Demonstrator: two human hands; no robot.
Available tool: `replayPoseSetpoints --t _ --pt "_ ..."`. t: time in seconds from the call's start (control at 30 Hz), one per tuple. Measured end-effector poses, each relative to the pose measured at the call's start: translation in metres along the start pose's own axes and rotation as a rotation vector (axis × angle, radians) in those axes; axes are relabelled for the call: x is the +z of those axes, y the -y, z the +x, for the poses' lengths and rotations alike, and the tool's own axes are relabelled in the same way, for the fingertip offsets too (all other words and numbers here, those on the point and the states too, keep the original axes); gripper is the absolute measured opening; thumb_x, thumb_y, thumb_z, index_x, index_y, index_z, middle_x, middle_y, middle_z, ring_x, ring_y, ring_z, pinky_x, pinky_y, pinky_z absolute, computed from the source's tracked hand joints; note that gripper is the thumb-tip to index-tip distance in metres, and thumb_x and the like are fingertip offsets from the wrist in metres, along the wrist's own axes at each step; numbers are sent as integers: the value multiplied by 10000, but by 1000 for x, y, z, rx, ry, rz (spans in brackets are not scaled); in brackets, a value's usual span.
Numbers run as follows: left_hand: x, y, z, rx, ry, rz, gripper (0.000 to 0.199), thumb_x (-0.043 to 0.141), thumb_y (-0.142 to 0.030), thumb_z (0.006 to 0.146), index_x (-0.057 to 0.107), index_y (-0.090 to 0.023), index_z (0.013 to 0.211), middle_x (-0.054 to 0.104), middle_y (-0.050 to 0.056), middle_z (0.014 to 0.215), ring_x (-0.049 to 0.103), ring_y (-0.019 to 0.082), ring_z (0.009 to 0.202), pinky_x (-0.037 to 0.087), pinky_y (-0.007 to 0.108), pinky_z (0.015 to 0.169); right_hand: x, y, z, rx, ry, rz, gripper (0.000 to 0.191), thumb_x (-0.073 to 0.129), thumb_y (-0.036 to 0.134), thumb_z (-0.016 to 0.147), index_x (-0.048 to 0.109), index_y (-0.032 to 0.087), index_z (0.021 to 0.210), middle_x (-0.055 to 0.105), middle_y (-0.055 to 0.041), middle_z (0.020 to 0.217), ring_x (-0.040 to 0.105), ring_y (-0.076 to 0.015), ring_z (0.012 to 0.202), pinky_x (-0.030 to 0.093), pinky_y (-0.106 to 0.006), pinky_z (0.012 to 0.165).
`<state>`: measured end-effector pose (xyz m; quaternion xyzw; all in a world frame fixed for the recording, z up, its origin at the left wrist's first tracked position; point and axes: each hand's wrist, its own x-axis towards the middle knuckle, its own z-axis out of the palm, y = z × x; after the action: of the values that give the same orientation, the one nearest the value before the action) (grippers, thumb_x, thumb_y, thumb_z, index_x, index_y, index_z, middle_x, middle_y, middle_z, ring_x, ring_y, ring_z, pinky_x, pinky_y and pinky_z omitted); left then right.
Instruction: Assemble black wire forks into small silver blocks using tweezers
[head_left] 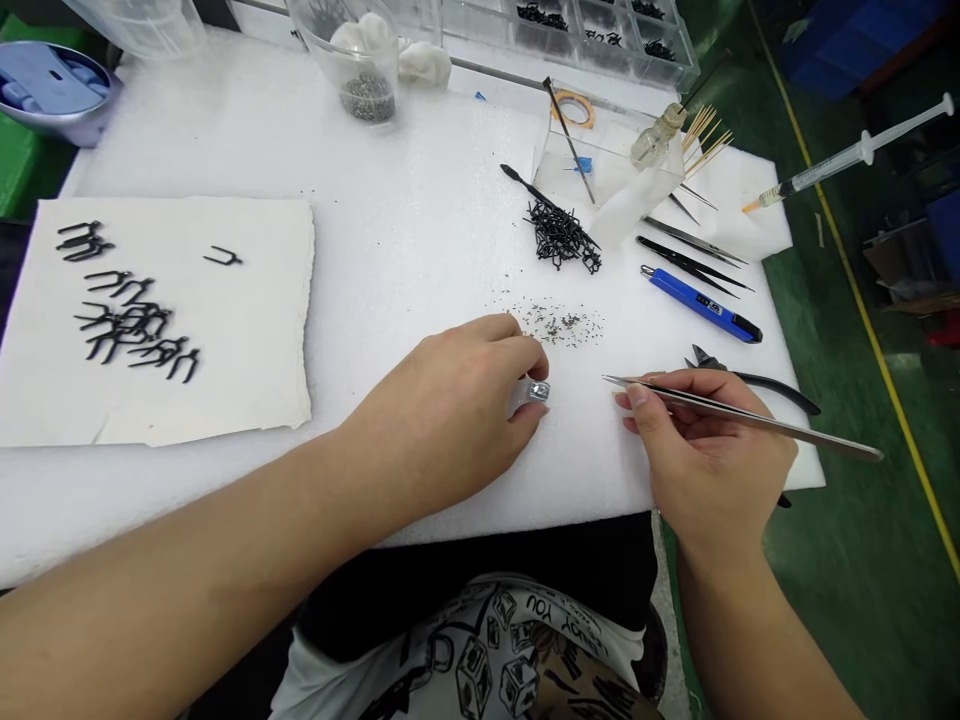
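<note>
My left hand [465, 400] is closed near the front middle of the white foam-like surface. At its thumb and fingertips shows a small shiny silver-and-clear piece [538, 391], whose kind I cannot make out. My right hand [705, 440] is wrapped round a pair of metal tweezers [750, 408], their fine tips pointing left towards the left hand. Just beyond the left fingers lie scattered tiny dark bits [564, 324]. Farther back is a heap of small black forked parts [561, 236], with a thin black tool lying against it.
More black forked parts [139, 320] lie on a torn-edged white sheet [247, 380] at left. A blue utility knife [701, 303], spare tweezers [694, 240], cutting pliers [772, 388] and a syringe [832, 165] are at right. Behind stand a plastic cup [367, 80] and a compartment box [622, 60].
</note>
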<state>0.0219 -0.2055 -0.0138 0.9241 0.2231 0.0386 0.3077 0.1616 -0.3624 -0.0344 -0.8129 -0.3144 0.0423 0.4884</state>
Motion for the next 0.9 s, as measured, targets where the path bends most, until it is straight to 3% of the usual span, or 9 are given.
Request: replayPoseSetpoints --t 0.9 --pt "3 -3 0 28 0 40 179 555 -252 859 679 -187 971 639 36 961 590 165 721 467 316 634 0 -4 0 -22 13 -21 133 784 249 779 703 191 866 735 -20 793 714 -166 649 628 -290 587"
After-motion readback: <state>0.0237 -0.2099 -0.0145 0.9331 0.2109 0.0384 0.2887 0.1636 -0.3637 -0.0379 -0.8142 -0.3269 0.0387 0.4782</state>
